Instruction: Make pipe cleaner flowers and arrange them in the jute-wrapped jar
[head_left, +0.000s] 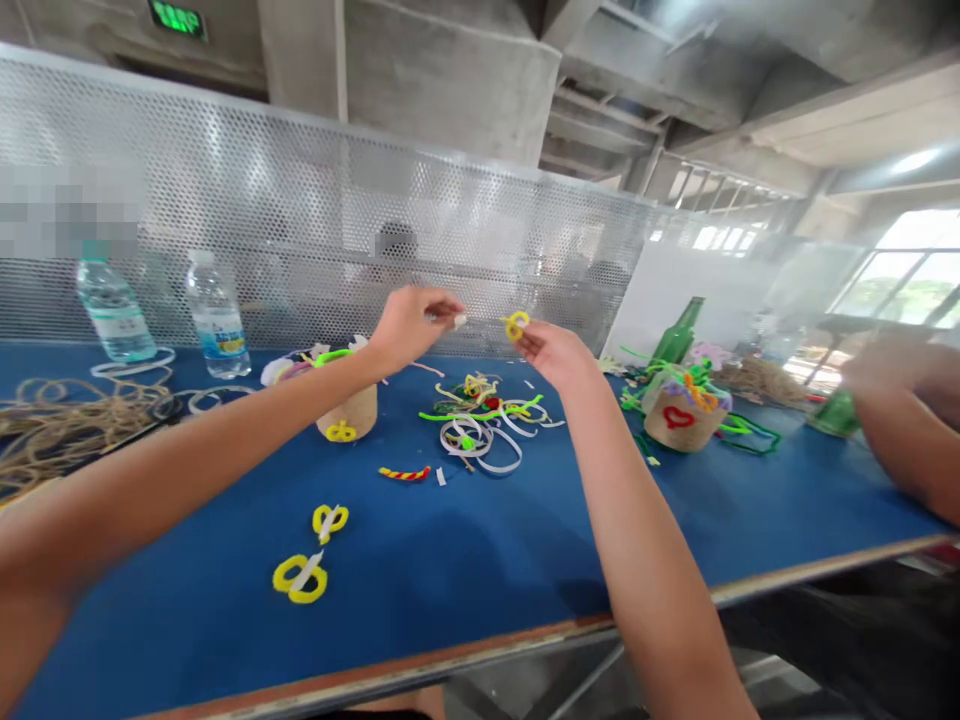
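Raised above the table, my left hand [416, 322] pinches a small white strip [460, 320] that looks like tape. Across from it, my right hand [556, 352] grips a yellow pipe-cleaner loop [516, 325] between thumb and fingers. A narrow gap separates the two hands. On the table below lie two yellow pipe-cleaner bows, a smaller one [318, 521] and a larger one [283, 576], each with a white strip across its middle. Nearby are a red-and-yellow twisted pipe cleaner [405, 475] and a loose white strip [441, 477].
A burlap-covered pot [356, 412] with a yellow bow stands behind my left forearm. Ribbons and pipe cleaners [487, 430] lie mid-table. To the right is a burlap pot with a red heart [680, 418]. Bottles [217, 315] and twine [45, 425] occupy the left; another person's arm [911, 430] is at right.
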